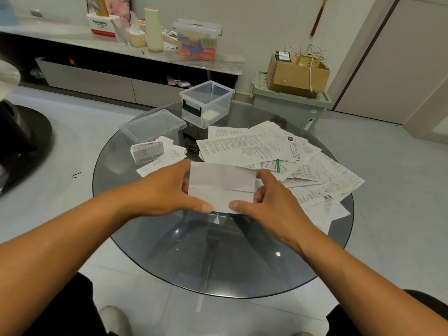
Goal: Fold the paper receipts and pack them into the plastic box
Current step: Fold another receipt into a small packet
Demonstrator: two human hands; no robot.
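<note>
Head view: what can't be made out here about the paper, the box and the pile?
- Paper in both hands: its printed side faces away; only a blank back shows.
- Box: something pale lies at the bottom, too small to identify.
- Pile: print too small to read; lower sheets are covered by upper ones.
- Left hand, right hand: fingertips behind the paper are hidden.

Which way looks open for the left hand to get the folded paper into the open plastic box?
Probably yes: the left hand grips the paper, the box stands open-topped straight ahead, and only flat receipts lie between.
</note>
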